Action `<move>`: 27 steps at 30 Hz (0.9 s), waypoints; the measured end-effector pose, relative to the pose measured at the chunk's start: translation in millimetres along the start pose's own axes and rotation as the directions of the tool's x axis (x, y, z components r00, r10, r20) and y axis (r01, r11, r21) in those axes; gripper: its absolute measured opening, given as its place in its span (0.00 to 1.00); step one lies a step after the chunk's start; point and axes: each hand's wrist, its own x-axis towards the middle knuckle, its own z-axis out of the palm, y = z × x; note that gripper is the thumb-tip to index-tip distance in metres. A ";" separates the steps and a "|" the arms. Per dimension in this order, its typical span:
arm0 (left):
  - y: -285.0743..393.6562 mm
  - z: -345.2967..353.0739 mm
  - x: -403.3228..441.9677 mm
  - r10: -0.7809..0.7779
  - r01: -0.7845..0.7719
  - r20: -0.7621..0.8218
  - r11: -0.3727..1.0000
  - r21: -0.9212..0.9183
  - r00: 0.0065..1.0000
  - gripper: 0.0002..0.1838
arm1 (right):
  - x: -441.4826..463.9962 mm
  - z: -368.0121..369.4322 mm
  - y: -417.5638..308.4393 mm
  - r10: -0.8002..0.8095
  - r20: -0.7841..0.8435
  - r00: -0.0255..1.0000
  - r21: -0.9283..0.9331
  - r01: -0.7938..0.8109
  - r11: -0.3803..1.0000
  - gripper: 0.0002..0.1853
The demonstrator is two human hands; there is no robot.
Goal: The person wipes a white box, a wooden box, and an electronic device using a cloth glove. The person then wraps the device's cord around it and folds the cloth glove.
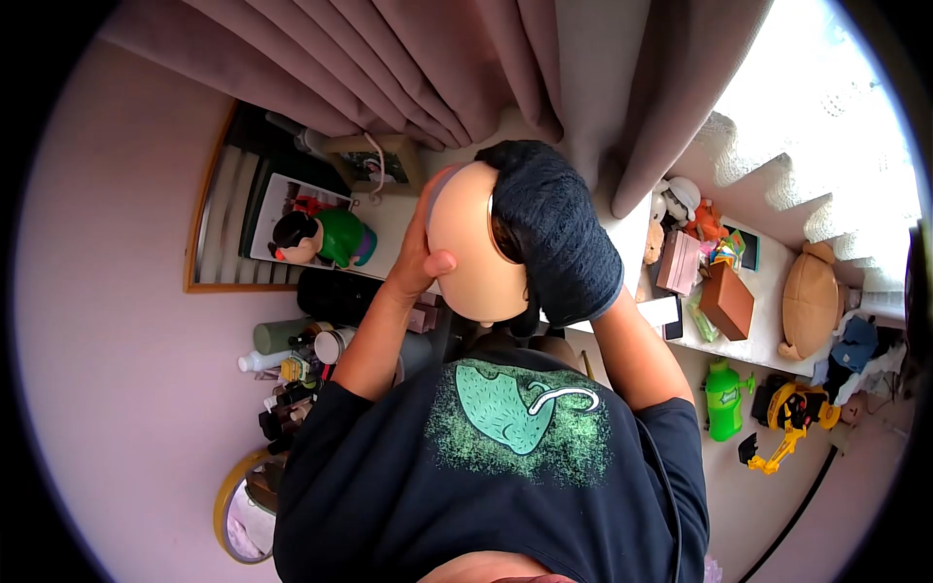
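A large, smooth, peach-coloured rounded object (470, 243) is held up in front of my chest. It has a thin greyish band at its upper left edge, a dark rimmed area on its right side and a small knob at the bottom. My left hand (425, 257) grips its left side, with the thumb on the near face and the other fingers partly hidden behind it. A black, textured cloth or mitt (559, 233) covers my right hand (595, 291) to the wrist and lies against the object's right side. The fingers inside it are hidden.
Beyond the left hand stand a green-shirted figurine (335, 238) and a photo frame (374, 163). Bottles and a round mirror (248, 510) are lower left. On the right, a white surface (768, 277) bears boxes and toys; a green bottle (723, 398) and toy excavator (792, 413) sit below.
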 end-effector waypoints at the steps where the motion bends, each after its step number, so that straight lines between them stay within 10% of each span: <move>1: -1.3 -0.8 -1.0 0.000 0.000 -0.001 1.000 -0.001 1.000 0.60 | 7.9 -7.0 -0.3 -0.028 0.078 0.997 -0.024 0.030 0.999 0.24; 6: 0.5 1.1 -4.1 -0.153 0.152 0.017 0.951 -0.268 0.988 0.59 | 16.6 -23.6 0.0 -0.058 0.237 0.970 0.030 0.053 0.998 0.23; 13: -9.1 5.0 -10.4 -0.233 0.230 0.024 0.929 -0.292 0.972 0.59 | 15.2 -10.9 3.0 0.154 0.131 0.979 0.215 -0.180 0.960 0.22; 18: 1.3 12.3 -6.8 -0.033 0.036 -0.067 0.998 0.049 0.997 0.58 | 16.3 5.1 -3.1 0.330 0.053 0.943 0.326 -0.329 0.887 0.21; 26: -14.4 5.4 -14.2 -0.178 0.165 -0.039 0.962 -0.216 0.983 0.58 | 15.6 -1.6 0.5 0.314 0.063 0.947 0.440 -0.309 0.843 0.21; 27: -17.3 3.2 -16.0 -0.188 0.176 -0.024 0.953 -0.247 0.982 0.58 | 13.5 -2.9 0.7 0.396 0.147 0.906 0.640 -0.392 0.661 0.21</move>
